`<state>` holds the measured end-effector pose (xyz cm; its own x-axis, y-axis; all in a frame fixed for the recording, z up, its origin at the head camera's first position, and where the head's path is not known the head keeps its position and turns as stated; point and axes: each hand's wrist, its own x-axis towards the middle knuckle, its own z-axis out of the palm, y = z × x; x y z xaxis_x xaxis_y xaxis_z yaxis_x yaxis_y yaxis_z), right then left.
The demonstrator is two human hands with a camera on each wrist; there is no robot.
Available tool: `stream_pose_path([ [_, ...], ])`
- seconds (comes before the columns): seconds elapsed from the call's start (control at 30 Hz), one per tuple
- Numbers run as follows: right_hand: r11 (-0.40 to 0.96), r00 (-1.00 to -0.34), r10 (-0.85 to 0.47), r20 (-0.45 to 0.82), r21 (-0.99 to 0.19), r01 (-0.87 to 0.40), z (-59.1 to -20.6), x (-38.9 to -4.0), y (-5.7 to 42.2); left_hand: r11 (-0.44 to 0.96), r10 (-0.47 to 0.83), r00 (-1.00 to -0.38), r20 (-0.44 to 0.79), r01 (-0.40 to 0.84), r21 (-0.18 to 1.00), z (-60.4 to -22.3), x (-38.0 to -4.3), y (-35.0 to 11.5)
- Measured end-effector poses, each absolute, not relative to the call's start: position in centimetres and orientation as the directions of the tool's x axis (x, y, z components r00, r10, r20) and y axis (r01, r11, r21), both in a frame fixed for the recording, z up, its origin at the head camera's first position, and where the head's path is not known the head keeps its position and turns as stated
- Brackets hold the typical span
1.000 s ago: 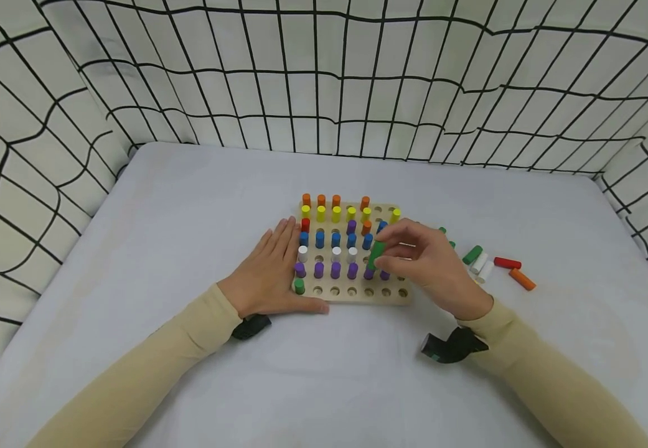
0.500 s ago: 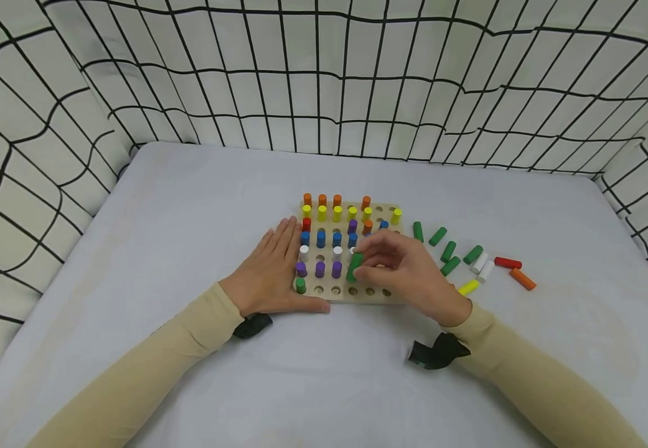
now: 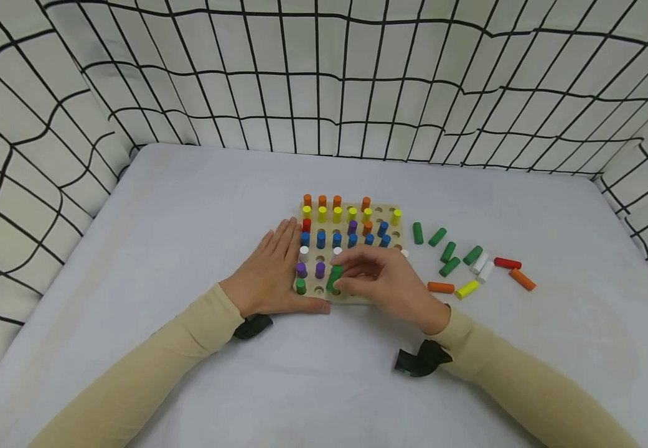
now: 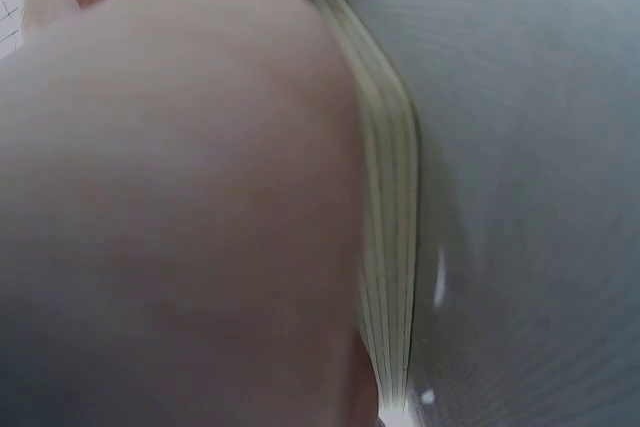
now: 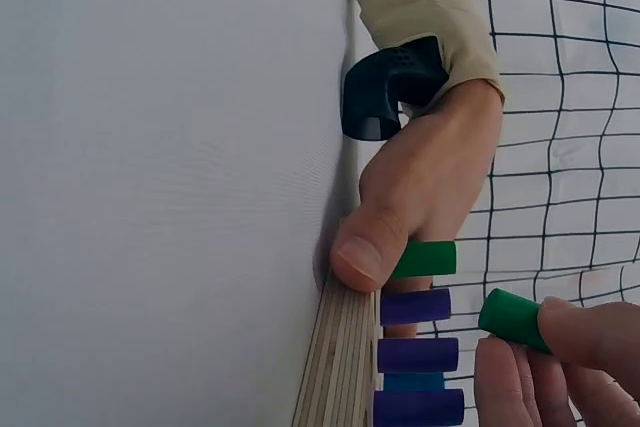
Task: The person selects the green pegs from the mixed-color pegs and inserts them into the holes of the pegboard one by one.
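Observation:
A wooden pegboard (image 3: 346,301) lies on the white table, with rows of coloured pegs standing in its holes. My left hand (image 3: 267,274) rests along the board's left edge, fingers straight, with the thumb against its front edge. Between thumb and fingers, my right hand (image 3: 385,280) pinches a green peg (image 3: 333,279) over the front row. In the right wrist view this held green peg (image 5: 512,319) is tilted and apart from the board. Another green peg (image 3: 300,286) stands in the front left hole, before the purple pegs (image 3: 320,270). My right hand hides part of the board.
Right of the board lie several loose green pegs (image 3: 438,236), two white pegs (image 3: 479,262), a red peg (image 3: 507,263), a yellow peg (image 3: 466,289) and two orange pegs (image 3: 440,287). A black net (image 3: 317,81) hangs beyond the table.
Holding the green peg, my right hand has moved left and a little nearer across the board, uncovering loose pegs to the right. My left hand stays in place.

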<state>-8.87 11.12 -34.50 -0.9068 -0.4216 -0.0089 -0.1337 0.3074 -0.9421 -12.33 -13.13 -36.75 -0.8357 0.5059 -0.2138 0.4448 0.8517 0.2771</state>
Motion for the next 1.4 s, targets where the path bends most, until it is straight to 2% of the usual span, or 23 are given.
stream_pose_path([
  [0.4, 0.340, -0.908, -0.411, 0.084, -0.910, -0.238, -35.2, -8.4, 10.0, 0.857, 0.497, -0.839, -0.221, 0.434, 0.277, -36.7, -12.3, -13.0],
  [0.67, 0.347, -0.905, -0.416, 0.086, -0.905, -0.245, -35.4, -8.1, 9.4, 0.858, 0.498, -0.838, -0.224, 0.438, 0.270, -36.8, -12.4, -13.0],
  [1.4, 0.414, -0.873, -0.450, 0.190, -0.822, -0.392, -36.3, -8.6, 9.1, 0.851, 0.507, -0.836, -0.211, 0.445, 0.279, -36.8, -12.4, -13.1],
])
